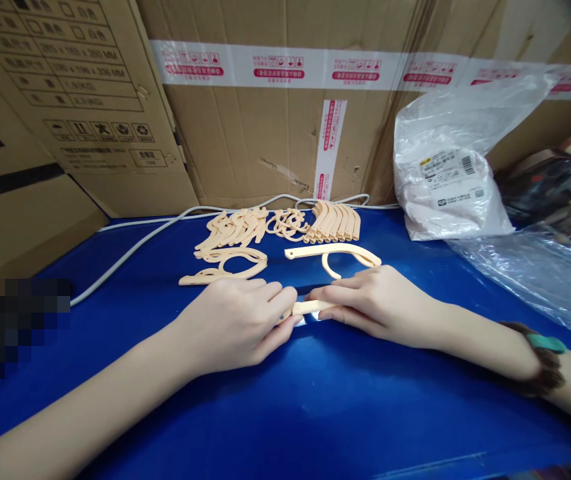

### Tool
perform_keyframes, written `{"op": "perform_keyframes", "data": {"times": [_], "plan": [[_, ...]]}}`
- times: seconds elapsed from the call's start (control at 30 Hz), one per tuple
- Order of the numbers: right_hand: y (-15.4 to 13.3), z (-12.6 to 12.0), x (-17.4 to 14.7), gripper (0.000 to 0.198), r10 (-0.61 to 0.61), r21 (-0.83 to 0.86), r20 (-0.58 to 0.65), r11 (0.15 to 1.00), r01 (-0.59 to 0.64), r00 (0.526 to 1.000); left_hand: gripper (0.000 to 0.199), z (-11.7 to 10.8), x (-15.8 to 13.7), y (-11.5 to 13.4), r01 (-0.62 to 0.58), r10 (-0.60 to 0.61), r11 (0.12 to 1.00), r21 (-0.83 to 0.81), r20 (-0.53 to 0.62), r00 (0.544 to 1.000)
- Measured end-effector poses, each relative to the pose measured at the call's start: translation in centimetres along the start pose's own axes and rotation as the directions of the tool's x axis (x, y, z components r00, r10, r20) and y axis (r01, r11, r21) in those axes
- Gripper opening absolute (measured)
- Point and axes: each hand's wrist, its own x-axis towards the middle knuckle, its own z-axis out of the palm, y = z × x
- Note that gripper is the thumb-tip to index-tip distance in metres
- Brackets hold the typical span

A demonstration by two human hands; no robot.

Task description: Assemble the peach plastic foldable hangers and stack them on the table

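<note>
Between my two hands, just above the blue surface, is a cream plastic hanger arm (310,307). My left hand (245,320) pinches its left end, with the fingertips partly hiding it. My right hand (375,303) has thumb and fingers closed round the other end. Just beyond my right hand lies a curved hanger arm (332,251) with a ring-shaped hook (330,267) beside it. Past my left hand are folded hanger pieces (245,263). Farther back sit a pile of wavy arms (235,227), a heap of small hooks (288,223) and a row of curved arms (335,221).
Cardboard boxes (265,133) with printed tape stand along the back of the blue table (285,413). A white cable (135,257) runs across the left and rear. At right are a white plastic bag (450,180) with a label and a flat clear plastic sheet (530,273).
</note>
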Motion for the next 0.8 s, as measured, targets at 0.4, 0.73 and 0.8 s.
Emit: {"op": "perform_keyframes", "data": {"times": [0.4, 0.73, 0.8], "plan": [[0.6, 0.0, 0.1, 0.032, 0.005, -0.098, -0.081, 0.995, -0.013, 0.997, 0.027, 0.0, 0.2, 0.0, 0.089, -0.085, 0.993, 0.072, -0.056, 0.995], [1.0, -0.8, 0.3, 0.031, -0.074, -0.2, -0.241, 0.979, 0.025, 0.968, 0.025, -0.1, 0.0, -0.3, 0.175, -0.178, 0.979, 0.102, 0.013, 0.984], [1.2, -1.1, 0.3, 0.029, -0.061, -0.208, -0.267, 0.978, 0.005, 0.962, 0.025, -0.1, 0.0, -0.3, 0.198, -0.201, 0.973, 0.116, 0.018, 0.979]]}}
